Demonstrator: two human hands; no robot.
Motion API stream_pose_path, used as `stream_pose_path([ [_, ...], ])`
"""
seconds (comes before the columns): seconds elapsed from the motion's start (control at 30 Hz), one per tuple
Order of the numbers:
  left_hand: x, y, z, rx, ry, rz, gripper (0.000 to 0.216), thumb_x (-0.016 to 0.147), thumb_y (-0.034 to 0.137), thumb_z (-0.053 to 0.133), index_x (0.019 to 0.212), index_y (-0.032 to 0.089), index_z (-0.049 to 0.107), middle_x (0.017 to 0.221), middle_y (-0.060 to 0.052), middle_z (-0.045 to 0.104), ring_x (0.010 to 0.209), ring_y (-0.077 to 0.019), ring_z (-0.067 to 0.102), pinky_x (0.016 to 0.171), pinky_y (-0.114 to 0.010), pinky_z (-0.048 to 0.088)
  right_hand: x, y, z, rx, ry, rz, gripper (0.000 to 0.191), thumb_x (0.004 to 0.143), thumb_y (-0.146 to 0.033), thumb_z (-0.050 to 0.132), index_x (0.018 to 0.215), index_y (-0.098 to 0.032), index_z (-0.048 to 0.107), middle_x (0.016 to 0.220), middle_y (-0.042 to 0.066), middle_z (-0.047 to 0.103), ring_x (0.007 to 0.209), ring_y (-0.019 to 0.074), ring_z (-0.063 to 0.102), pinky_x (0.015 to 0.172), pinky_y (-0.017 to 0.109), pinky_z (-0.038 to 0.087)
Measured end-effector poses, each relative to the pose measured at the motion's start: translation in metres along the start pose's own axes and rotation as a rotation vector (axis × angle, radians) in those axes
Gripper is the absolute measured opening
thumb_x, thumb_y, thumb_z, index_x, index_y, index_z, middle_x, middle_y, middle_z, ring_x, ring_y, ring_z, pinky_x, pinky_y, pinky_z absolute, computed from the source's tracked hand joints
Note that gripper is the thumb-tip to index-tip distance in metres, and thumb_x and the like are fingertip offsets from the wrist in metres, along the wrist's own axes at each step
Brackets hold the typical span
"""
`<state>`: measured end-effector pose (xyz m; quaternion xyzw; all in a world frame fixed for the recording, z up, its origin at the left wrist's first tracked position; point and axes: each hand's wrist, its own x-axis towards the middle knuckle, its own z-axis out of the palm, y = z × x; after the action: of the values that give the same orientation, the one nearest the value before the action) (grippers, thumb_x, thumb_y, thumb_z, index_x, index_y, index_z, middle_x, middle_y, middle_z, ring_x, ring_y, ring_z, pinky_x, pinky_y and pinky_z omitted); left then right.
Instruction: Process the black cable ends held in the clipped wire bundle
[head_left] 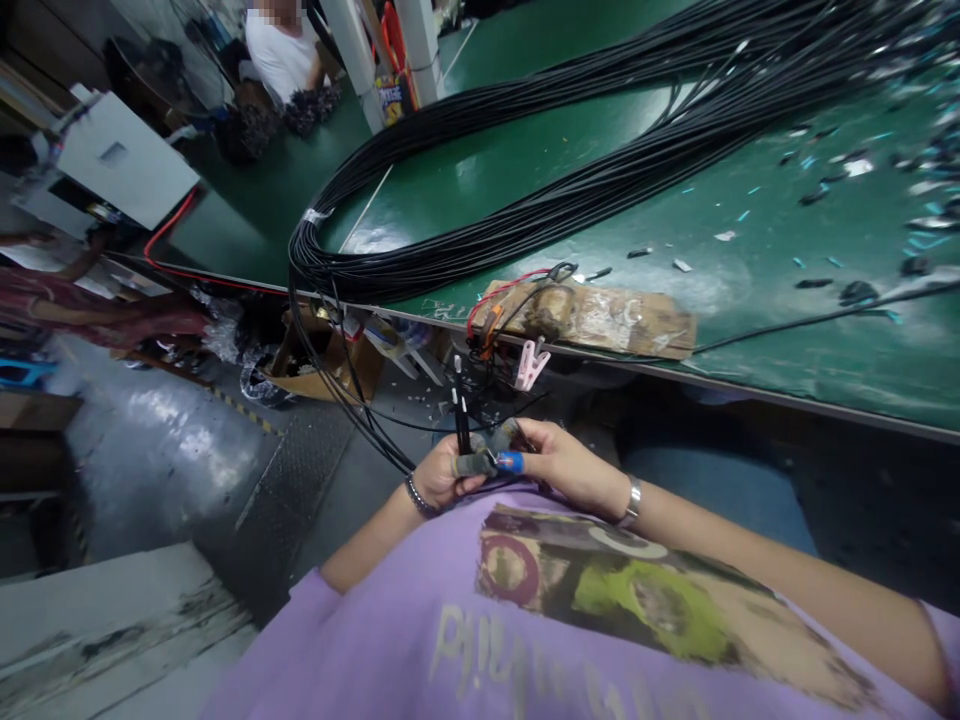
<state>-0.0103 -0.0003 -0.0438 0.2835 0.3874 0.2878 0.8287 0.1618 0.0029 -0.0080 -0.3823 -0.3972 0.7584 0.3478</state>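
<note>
My left hand [442,474] is closed round several black cables [463,425], whose stripped white ends stick up above the fingers. Dark coverings wrap its thumb tip. My right hand [576,466] meets it in front of my purple shirt, thumb and fingers pinched together. Blue tape [510,462] is wound on the right thumb, and its tip almost touches the left thumb. A small pale bit shows between the two thumbs; what the right fingers grip is mostly hidden. The cables run from the left hand up to a large black cable coil [427,262] on the green table.
At the edge of the green table [825,350] lies a wooden board [645,322] with red and black wires and a pink clip [532,366]. Cable scraps [855,165] litter the right side. A white machine [124,155] stands left. Two other people are at the far left and back.
</note>
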Motion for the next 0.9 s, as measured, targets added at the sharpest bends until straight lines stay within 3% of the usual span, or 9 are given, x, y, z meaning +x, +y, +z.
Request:
stream_pose_path([
  [0.13, 0.000, 0.002, 0.000, -0.034, 0.002, 0.027, 0.049, 0.044, 0.047, 0.083, 0.062, 0.014, 0.052, 0.033, 0.008, 0.043, 0.023, -0.0018, 0.026, 0.028, -0.017, 0.010, -0.002, -0.001, 0.000, 0.041, 0.088, 0.036, 0.034, 0.057, -0.042, 0.077, 0.069, -0.018, 0.057, 0.051, -0.008, 0.046, 0.044, 0.0049, 0.033, 0.040, 0.019, 0.025],
  [0.27, 0.000, 0.003, 0.001, -0.054, 0.006, 0.058, 0.049, 0.044, 0.046, 0.083, 0.061, 0.014, 0.050, 0.033, 0.008, 0.044, 0.023, -0.0019, 0.028, 0.029, -0.016, 0.011, -0.004, 0.002, -0.003, 0.117, 0.126, 0.095, 0.037, 0.060, -0.048, 0.074, 0.074, -0.019, 0.054, 0.046, -0.009, 0.040, 0.039, 0.0042, 0.028, 0.036, 0.019, 0.016],
  [0.63, 0.002, -0.002, -0.002, -0.001, 0.025, 0.075, 0.047, 0.046, 0.047, 0.082, 0.062, 0.013, 0.054, 0.031, 0.008, 0.042, 0.023, -0.0020, 0.027, 0.030, -0.017, 0.011, -0.004, 0.007, 0.001, 0.081, 0.090, 0.095, 0.046, 0.058, -0.050, 0.076, 0.084, -0.018, 0.056, 0.053, -0.010, 0.039, 0.044, 0.0040, 0.026, 0.039, 0.020, 0.016],
  [0.8, 0.003, -0.002, -0.002, 0.022, 0.046, 0.090, 0.047, 0.046, 0.048, 0.081, 0.061, 0.012, 0.054, 0.031, 0.007, 0.044, 0.022, -0.0019, 0.027, 0.030, -0.018, 0.011, -0.001, 0.012, -0.002, 0.154, 0.055, 0.125, 0.048, 0.058, -0.056, 0.074, 0.080, -0.018, 0.053, 0.062, -0.006, 0.048, 0.046, 0.0037, 0.029, 0.039, 0.019, 0.018],
  [0.9, 0.004, -0.001, -0.002, 0.015, 0.051, 0.107, 0.047, 0.046, 0.048, 0.081, 0.060, 0.013, 0.053, 0.031, 0.007, 0.043, 0.022, -0.0020, 0.027, 0.031, -0.018, 0.012, -0.001, 0.017, -0.005, 0.142, 0.040, 0.145, 0.047, 0.060, -0.055, 0.073, 0.082, -0.018, 0.053, 0.055, -0.008, 0.043, 0.044, 0.0036, 0.027, 0.039, 0.018, 0.016],
])
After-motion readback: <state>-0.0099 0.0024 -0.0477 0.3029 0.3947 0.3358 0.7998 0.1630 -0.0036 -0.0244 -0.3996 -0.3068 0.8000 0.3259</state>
